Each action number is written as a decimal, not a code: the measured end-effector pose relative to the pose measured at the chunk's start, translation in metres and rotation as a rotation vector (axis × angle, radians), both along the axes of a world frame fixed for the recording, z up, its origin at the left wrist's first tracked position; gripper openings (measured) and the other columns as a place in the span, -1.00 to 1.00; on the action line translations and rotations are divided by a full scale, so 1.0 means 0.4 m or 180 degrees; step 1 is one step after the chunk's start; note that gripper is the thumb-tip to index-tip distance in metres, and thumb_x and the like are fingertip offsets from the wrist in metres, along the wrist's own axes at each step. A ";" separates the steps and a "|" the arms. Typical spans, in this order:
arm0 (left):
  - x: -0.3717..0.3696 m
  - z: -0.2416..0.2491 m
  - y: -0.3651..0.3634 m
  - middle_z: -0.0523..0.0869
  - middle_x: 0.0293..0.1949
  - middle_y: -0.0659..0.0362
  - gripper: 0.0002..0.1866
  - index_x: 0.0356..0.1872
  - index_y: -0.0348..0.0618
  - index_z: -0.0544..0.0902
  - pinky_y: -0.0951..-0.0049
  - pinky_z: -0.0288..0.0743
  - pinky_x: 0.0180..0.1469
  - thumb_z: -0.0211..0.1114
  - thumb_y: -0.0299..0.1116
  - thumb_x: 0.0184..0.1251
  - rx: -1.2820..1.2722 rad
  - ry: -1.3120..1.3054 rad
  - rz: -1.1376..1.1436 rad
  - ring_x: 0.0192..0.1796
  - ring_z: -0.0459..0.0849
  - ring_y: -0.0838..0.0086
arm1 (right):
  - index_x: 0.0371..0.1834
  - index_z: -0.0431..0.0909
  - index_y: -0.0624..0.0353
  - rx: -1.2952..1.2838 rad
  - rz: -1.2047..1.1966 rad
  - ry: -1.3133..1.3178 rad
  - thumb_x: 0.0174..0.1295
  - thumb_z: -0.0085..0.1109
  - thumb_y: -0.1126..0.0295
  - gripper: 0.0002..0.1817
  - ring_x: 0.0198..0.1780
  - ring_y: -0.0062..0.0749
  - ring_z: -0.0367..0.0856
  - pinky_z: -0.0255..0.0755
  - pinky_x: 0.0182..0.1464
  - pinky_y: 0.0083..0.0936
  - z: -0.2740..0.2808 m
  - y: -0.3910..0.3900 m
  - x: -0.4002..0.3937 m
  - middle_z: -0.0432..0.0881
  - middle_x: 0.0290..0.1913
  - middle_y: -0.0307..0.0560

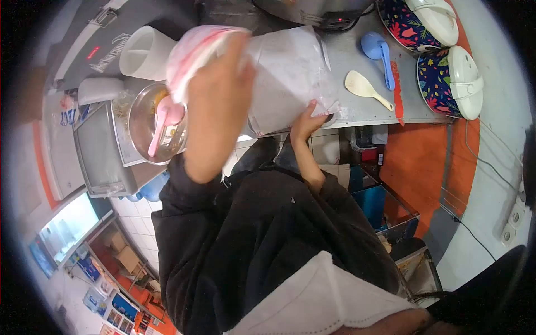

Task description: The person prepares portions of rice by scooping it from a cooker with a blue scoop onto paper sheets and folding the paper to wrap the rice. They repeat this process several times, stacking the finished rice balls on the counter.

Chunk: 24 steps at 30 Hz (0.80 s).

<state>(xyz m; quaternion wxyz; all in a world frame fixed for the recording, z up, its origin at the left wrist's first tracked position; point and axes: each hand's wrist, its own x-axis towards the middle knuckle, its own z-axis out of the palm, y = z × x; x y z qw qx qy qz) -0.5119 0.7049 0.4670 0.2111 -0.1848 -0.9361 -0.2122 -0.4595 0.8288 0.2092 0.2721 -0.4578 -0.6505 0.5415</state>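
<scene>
Pink-&-white item (184, 61) held in L hand (220, 103) (blurred), approx. 9 o'clock of white paper (285, 72); paper's near R corner pinched by R hand (307, 124) at 5 o'clock. Edges, L to R: steel bowl (138, 133) at 8 o'clock, rim partly hidden by item; counter's front edge reached by paper; gap of grey counter (412, 97) seen at 3 o'clock, btwn. ivory paddle (360, 85) / blue scoop (371, 46) & two pots (432, 81). Materials: bowl round, shiny, w/ pink spoon (166, 114) inside; paper flat, creased; paddle & scoop smooth; pots floral, white-lidded.
</scene>
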 end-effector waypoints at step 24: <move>-0.027 -0.502 0.274 0.67 -0.30 -0.16 -0.65 -0.18 -0.37 0.53 0.25 0.56 -0.22 0.10 -0.19 0.30 0.1205 -0.2850 -0.1276 -0.23 0.70 0.11 | 0.22 0.24 0.43 -0.1393 0.2145 -0.0039 0.29 0.03 0.00 -0.31 0.08 -0.24 0.47 0.33 0.10 -0.33 0.035 0.317 -0.087 0.48 0.07 0.07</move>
